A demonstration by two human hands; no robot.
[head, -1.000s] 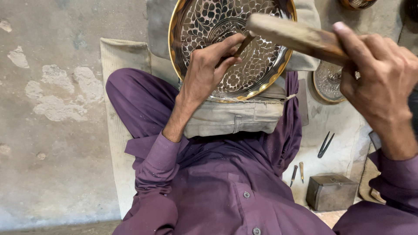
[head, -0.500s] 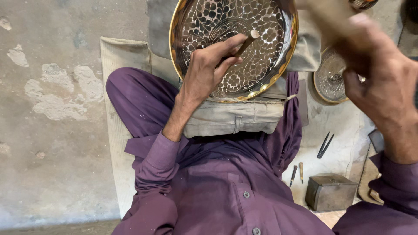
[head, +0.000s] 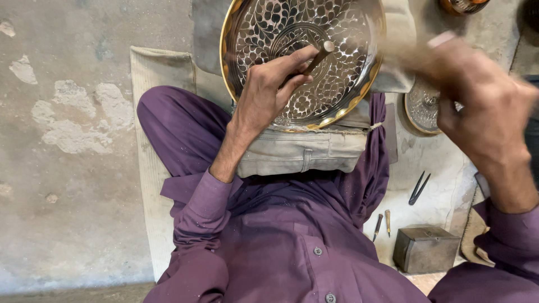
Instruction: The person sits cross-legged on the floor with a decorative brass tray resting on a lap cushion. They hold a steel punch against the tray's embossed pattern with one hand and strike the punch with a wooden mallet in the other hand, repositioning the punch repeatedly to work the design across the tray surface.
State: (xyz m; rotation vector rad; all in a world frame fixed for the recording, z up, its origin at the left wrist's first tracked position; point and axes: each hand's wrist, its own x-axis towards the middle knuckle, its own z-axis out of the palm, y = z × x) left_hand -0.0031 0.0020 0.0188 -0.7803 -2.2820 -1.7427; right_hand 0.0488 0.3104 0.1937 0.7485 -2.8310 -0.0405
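Your left hand (head: 269, 90) is clamped around a slim metal chisel (head: 319, 56), its tip set on the engraved round brass tray (head: 348, 95) that rests on the grey cloth pad (head: 303, 151) over your lap. Your right hand (head: 483, 112) is raised beside the tray, blurred, closed on a wooden hammer handle (head: 410, 50). A small metal box (head: 424, 249) and dark tweezers (head: 418, 188) lie on the floor at your right
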